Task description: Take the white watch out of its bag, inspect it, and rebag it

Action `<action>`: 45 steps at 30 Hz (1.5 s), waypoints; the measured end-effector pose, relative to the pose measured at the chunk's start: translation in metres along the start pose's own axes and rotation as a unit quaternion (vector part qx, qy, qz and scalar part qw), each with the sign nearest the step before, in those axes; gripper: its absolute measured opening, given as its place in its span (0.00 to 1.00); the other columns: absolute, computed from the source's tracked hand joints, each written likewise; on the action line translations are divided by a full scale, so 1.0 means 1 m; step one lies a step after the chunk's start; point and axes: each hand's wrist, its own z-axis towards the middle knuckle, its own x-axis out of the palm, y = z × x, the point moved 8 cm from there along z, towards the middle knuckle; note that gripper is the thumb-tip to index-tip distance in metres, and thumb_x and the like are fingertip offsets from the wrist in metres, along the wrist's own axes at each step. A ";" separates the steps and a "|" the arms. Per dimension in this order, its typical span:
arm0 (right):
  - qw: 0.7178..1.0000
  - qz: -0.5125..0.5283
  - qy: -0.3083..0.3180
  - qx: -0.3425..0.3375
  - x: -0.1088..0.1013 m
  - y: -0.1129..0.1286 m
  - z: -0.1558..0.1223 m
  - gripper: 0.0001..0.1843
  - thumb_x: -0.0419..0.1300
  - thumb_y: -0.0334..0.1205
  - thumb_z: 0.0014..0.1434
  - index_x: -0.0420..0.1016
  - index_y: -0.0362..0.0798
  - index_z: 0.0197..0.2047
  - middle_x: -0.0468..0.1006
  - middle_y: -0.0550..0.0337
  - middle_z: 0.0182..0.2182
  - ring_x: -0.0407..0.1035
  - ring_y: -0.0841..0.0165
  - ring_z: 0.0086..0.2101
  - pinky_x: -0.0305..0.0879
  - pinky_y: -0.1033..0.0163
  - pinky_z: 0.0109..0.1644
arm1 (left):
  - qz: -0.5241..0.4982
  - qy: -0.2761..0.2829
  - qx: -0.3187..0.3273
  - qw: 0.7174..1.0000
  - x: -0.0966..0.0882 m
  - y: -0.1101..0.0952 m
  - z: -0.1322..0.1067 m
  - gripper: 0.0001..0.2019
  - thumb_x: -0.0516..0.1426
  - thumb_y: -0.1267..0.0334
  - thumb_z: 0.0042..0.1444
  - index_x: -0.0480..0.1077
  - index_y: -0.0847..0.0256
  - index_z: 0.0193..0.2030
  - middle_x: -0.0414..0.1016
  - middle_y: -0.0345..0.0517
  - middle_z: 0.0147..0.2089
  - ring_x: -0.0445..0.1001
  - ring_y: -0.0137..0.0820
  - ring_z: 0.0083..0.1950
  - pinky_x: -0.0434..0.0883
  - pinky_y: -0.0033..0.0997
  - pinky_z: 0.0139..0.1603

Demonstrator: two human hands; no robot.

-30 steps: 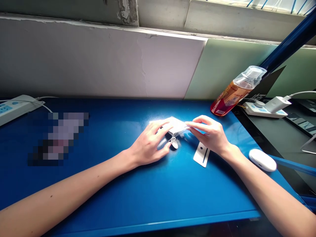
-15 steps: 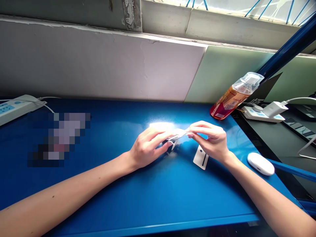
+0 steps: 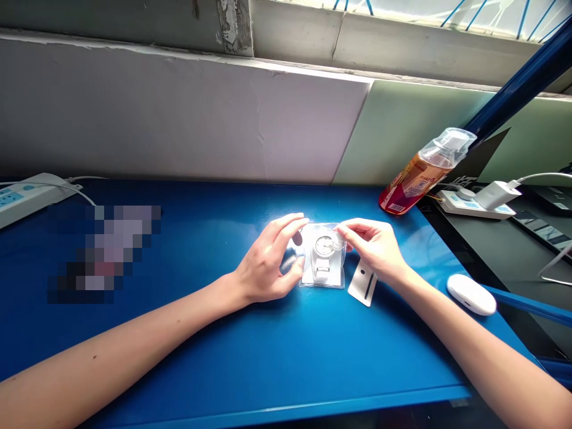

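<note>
A clear plastic pouch (image 3: 335, 277) lies on the blue table (image 3: 277, 357). Through it shows what looks like a small watch (image 3: 323, 246), with a round pale dial and a light piece beneath it. My right hand (image 3: 378, 244) pinches the pouch near its upper right corner with thumb and forefinger. On the other side, my left hand (image 3: 270, 256) has its thumb and fingers spread at the pouch's left edge; whether they touch it I cannot tell. A white card (image 3: 361, 286) with a dark hole and a black stripe lies partly under my right hand.
A red-orange spray bottle (image 3: 413, 185) with a clear cap stands at the back right. Near the right edge sits a white rounded case (image 3: 471, 295). Power strips (image 3: 473, 205) (image 3: 38, 196) lie at both sides. A pixelated patch (image 3: 118, 238) covers something on the left.
The pouch was held up edge-on between both hands; now it lies flat, dial showing. My left fingers have spread apart from it, while my right hand still pinches it.
</note>
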 end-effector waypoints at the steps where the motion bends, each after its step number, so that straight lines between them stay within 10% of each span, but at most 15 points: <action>1: 1.000 -0.003 0.006 0.008 0.001 -0.003 0.001 0.16 0.70 0.50 0.52 0.81 0.44 0.29 0.75 0.62 0.20 0.65 0.73 0.21 0.66 0.65 0.26 | 0.012 0.024 -0.005 1.000 0.004 0.001 0.001 0.31 0.57 0.66 0.58 0.56 0.66 0.68 0.63 0.66 0.66 0.63 0.50 0.68 0.68 0.52 0.64; 11: 0.995 -0.093 0.041 0.015 0.004 -0.018 0.002 0.20 0.66 0.53 0.56 0.81 0.44 0.40 0.82 0.54 0.32 0.74 0.65 0.31 0.72 0.60 0.33 | 0.049 0.190 -0.048 0.979 0.032 0.010 -0.003 0.40 0.62 0.46 0.57 0.58 0.69 0.68 0.62 0.70 0.69 0.61 0.54 0.69 0.63 0.56 0.68; 21: 0.905 -0.340 0.131 -0.219 0.016 0.017 -0.014 0.22 0.63 0.48 0.62 0.74 0.49 0.57 0.74 0.45 0.57 0.68 0.53 0.58 0.68 0.44 0.61 | 0.058 0.212 -0.069 0.973 0.036 0.014 -0.003 0.37 0.59 0.41 0.59 0.63 0.69 0.65 0.65 0.68 0.67 0.63 0.54 0.69 0.64 0.57 0.66; 28: 0.873 -0.379 0.264 -0.153 0.020 -0.005 -0.019 0.52 0.65 0.64 0.55 0.54 0.43 0.72 0.57 0.37 0.70 0.50 0.47 0.69 0.57 0.38 0.69 | 0.061 0.233 -0.090 0.966 0.035 0.022 -0.003 0.42 0.61 0.38 0.55 0.62 0.70 0.67 0.65 0.68 0.67 0.63 0.55 0.68 0.63 0.56 0.67; 45: 0.877 -0.392 0.243 -0.133 0.017 -0.010 -0.015 0.56 0.69 0.69 0.45 0.60 0.45 0.69 0.59 0.36 0.68 0.50 0.42 0.69 0.59 0.36 0.67 | 0.034 0.243 -0.080 0.966 0.030 0.025 -0.007 0.48 0.62 0.37 0.51 0.58 0.70 0.69 0.60 0.73 0.69 0.62 0.60 0.68 0.64 0.60 0.65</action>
